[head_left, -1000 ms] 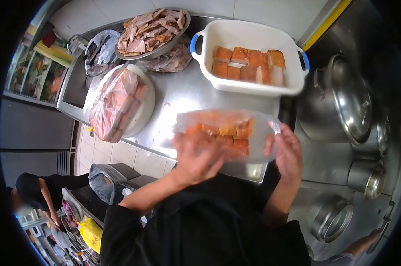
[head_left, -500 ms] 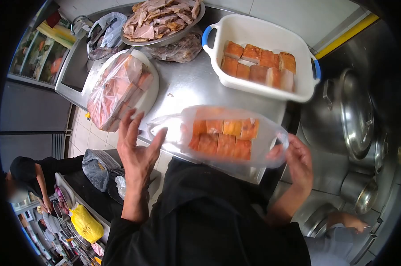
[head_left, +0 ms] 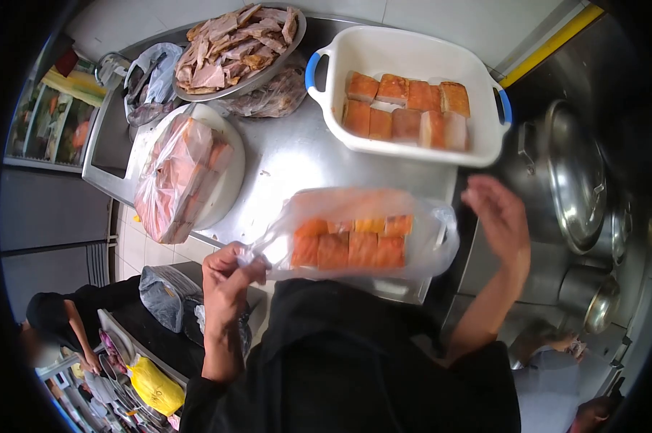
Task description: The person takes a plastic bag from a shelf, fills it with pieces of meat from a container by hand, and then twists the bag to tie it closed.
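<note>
A clear plastic bag (head_left: 430, 216) lies in front of me at the near edge of the steel table. Inside it, orange-red blocks of roast meat with crisp skin (head_left: 333, 249) sit in two rows. My left hand (head_left: 228, 274) is closed on the gathered left end of the bag. Off the bag's right end, my right hand (head_left: 500, 209) hangs in the air with nothing in it. Its fingers are loosely bent and a little blurred. Just beyond stands a white tub (head_left: 412, 155) with blue handles, holding more blocks of the same meat (head_left: 405, 126).
At the table's left a bagged stack of meat (head_left: 185, 169) rests on a round white board (head_left: 228, 166). Behind it is a metal bowl (head_left: 297, 47) of meat strips. Large lidded pots (head_left: 575, 180) stand at right. A co-worker (head_left: 55, 317) bends at lower left; another person's sleeve (head_left: 549, 382) shows lower right.
My left hand has gone from spread fingers to gripping the bag's left end. My right hand has let go of the right end and moved up and away.
</note>
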`<state>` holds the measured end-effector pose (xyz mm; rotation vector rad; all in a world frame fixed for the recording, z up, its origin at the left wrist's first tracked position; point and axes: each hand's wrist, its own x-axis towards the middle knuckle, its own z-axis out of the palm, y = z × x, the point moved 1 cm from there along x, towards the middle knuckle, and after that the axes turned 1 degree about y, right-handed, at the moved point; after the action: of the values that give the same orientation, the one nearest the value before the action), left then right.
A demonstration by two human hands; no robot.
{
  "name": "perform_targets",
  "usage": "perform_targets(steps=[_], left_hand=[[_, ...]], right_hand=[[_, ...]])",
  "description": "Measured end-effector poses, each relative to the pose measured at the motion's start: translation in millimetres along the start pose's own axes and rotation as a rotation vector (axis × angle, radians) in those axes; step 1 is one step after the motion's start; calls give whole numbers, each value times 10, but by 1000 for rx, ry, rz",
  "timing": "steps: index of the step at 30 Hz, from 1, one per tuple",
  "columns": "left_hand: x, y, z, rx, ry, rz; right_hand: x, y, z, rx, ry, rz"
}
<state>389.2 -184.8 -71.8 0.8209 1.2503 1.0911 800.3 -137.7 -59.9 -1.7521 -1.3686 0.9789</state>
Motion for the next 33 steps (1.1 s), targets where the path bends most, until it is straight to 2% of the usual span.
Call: perform_targets(steps=[2, 4, 6, 7, 11, 14, 16, 18, 22, 25, 28, 30, 33], left_hand=[[-29, 58, 16, -108, -95, -43], [-34, 69, 63, -182, -201, -104], [-32, 73, 98, -257, -299, -162], [-25, 50, 65, -281, -368, -172], [-45, 53, 21, -316, -383, -163], [-49, 69, 2, -327, -372, -138], [-33, 62, -15, -366, -356, -154], [-25, 28, -26, -414, -353, -161], [2, 50, -7, -434, -311, -202], [27, 28, -37, -422, -374, -194], [34, 43, -56, -417, -418, -202], [19, 50, -76, -394, -441, -202], [27, -13, -84, -528, -451, -185]], right_hand=[[491, -25, 56, -92, -31, -62], [1105, 148, 299, -34, -58, -227], [1615, 128, 623, -209, -132, -197], [1804, 107, 811, -340, -196, -270], [2271, 257, 1592, -773, -486, -443], [2711, 913, 2216, -1016, -512, -570], [2910, 1057, 2393, -1035, -567, -444], [2885, 856, 2367, -1005, -576, -332], [2985, 804, 2218, -682, -552, -393], [2891, 633, 2015, -361, -435, -258], [2888, 550, 1701, 286, -537, 6], [2596, 297, 1468, 760, -584, -14], [1785, -302, 1095, 776, -738, -210]])
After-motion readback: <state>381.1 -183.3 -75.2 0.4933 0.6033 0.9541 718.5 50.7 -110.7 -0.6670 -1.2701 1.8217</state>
